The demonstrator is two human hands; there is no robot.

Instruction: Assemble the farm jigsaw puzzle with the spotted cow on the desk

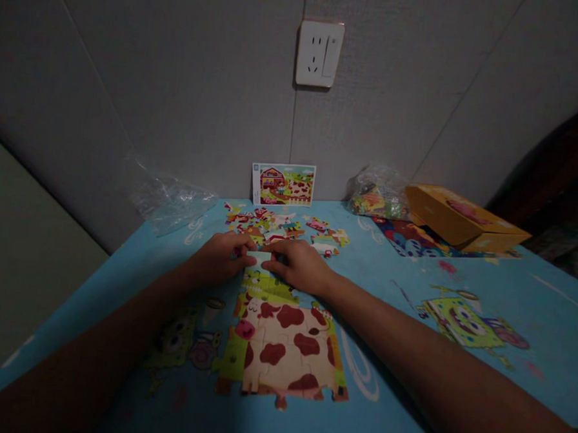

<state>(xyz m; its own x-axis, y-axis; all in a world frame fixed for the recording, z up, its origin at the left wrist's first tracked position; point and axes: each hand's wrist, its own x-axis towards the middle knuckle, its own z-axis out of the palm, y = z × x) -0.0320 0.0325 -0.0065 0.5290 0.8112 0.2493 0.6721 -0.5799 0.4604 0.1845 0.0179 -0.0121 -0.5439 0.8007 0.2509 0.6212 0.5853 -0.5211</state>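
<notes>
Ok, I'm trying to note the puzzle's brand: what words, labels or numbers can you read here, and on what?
Nothing here is legible.
Reference card: a small mark in its top left corner, too small to read.
Yellow box: lid print blurred.
Wall socket: no marking shows.
Pale puzzle piece held by left hand and right hand: no print shows.

Left hand (218, 258), right hand (300, 266) on piece (259, 258)
</notes>
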